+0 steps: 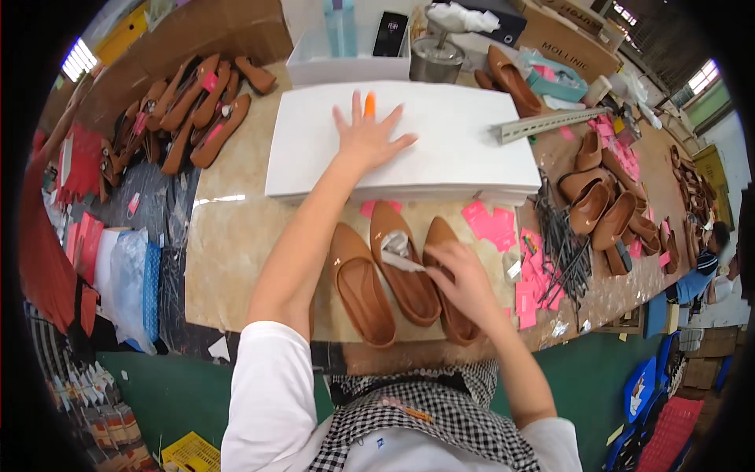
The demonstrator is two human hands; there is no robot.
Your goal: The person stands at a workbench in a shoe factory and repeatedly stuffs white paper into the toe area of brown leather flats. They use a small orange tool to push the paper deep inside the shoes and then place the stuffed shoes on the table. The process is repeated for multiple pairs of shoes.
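My left hand (pixel 368 135) lies with spread fingers on a stack of white paper sheets (pixel 456 134); one finger wears an orange cover. In front of the stack, three brown pointed flat shoes rest side by side: a left shoe (pixel 363 295), a middle shoe (pixel 421 295) and a right shoe (pixel 459 324). Crumpled pale paper (pixel 395 242) sits in the middle shoe's toe. My right hand (pixel 464 279) is over the right shoe, partly hiding it, and its fingertips pinch the end of a white strip of paper (pixel 403 263) that reaches across the middle shoe.
Pink tags (pixel 491 226) and a heap of black ties (pixel 562 244) lie right of the shoes. More brown shoes pile up at the left (pixel 193 102) and right (pixel 602 204). A metal angle bar (pixel 550 124) rests on the stack's right end. Behind stands a white box (pixel 314 67).
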